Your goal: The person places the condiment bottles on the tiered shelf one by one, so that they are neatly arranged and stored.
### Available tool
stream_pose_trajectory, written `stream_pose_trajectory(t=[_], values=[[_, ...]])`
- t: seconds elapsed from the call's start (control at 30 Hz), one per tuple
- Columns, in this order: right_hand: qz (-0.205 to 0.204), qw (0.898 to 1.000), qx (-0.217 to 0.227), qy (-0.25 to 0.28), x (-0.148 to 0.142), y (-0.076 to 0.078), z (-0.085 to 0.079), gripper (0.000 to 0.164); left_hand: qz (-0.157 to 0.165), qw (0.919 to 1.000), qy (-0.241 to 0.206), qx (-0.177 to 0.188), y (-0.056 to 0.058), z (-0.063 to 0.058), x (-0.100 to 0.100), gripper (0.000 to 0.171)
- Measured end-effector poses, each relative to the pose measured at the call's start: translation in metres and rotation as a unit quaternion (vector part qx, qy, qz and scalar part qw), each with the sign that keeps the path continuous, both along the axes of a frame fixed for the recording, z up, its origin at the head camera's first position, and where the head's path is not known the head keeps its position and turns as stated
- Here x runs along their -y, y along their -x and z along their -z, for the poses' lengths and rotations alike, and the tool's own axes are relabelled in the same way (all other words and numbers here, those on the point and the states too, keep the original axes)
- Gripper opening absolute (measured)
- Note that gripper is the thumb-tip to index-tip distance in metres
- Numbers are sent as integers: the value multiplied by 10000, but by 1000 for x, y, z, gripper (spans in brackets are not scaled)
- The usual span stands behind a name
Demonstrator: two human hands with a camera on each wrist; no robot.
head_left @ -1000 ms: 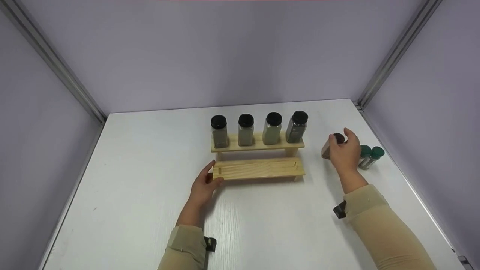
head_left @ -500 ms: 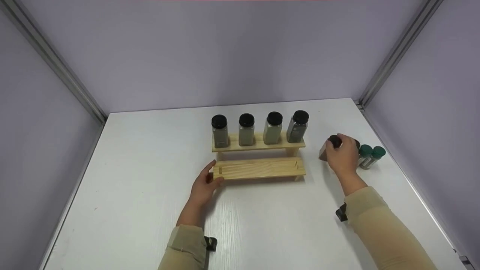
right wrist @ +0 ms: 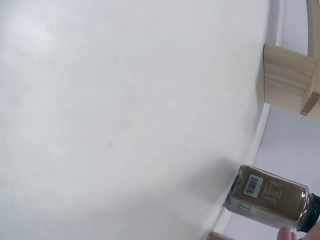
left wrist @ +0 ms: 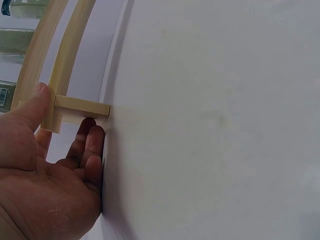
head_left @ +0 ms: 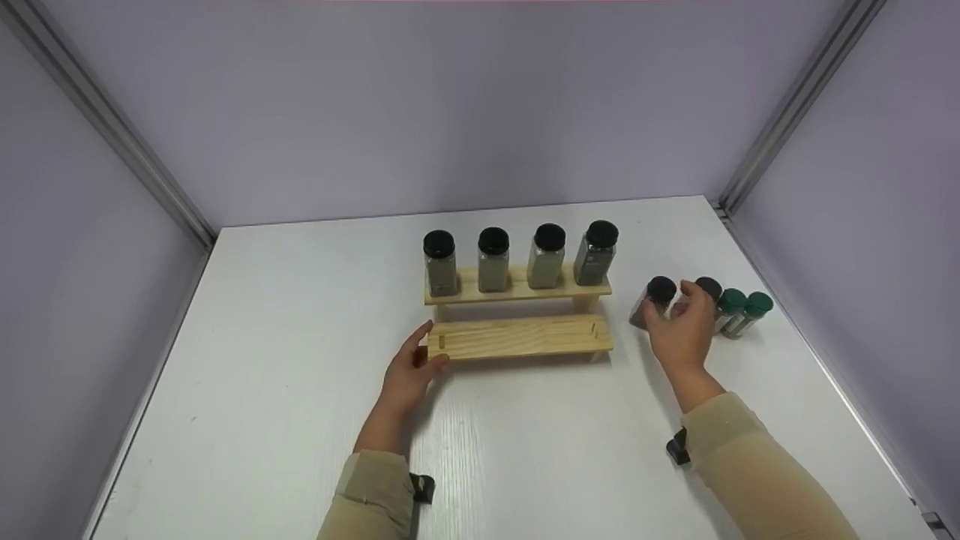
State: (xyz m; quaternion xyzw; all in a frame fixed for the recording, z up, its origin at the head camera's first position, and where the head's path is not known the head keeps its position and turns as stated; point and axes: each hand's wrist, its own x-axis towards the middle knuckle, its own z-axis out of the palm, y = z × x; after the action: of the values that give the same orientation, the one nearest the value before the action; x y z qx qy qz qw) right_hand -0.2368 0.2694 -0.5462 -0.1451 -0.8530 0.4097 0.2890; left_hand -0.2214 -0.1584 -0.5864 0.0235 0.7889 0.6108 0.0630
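Note:
My left hand [head_left: 405,381] grips the left end of the low wooden rack step [head_left: 517,336], thumb in front and fingers behind. In the left wrist view, the thumb of that hand [left wrist: 45,185] lies against the board's end beside a rack leg [left wrist: 82,106]. At right, my right hand [head_left: 684,334] holds a black-capped spice jar [head_left: 639,309] by its body, thumb at the front, index finger raised off the cap. The right wrist view shows this upright jar [right wrist: 270,195] with brown contents and a barcode label; a fingertip [right wrist: 285,233] is near its cap.
Several black-capped jars, such as one with green contents [head_left: 546,266], stand on the rack's upper step [head_left: 517,295]. Right of my right hand are another black-capped jar [head_left: 709,286] and two green-capped jars [head_left: 757,304]. The white table [head_left: 247,390] meets grey walls.
The black-capped jar at my right hand has shifted left and nearer, away from its neighbour. My right hand has moved nearer too, its index finger now off the cap. The left hand stays put.

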Motion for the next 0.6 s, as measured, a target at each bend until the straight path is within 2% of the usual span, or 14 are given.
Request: stream_pose_trajectory(t=[0.13, 0.23, 0.43, 0.6], values=[[-66, 9970, 632, 450, 4, -2, 5, 81, -53, 10000, -54, 2, 1, 1, 0, 68], [-153, 9939, 885, 638, 5, 0, 6, 88, -67, 10000, -47, -2, 1, 0, -1, 68], [-178, 9927, 1015, 623, 4, 7, 10, 84, 12, 10000, -7, 15, -2, -4, -1, 70], [-93, 9938, 926, 610, 3, 12, 13, 76, 21, 10000, -42, -31, -3, -5, -1, 71]])
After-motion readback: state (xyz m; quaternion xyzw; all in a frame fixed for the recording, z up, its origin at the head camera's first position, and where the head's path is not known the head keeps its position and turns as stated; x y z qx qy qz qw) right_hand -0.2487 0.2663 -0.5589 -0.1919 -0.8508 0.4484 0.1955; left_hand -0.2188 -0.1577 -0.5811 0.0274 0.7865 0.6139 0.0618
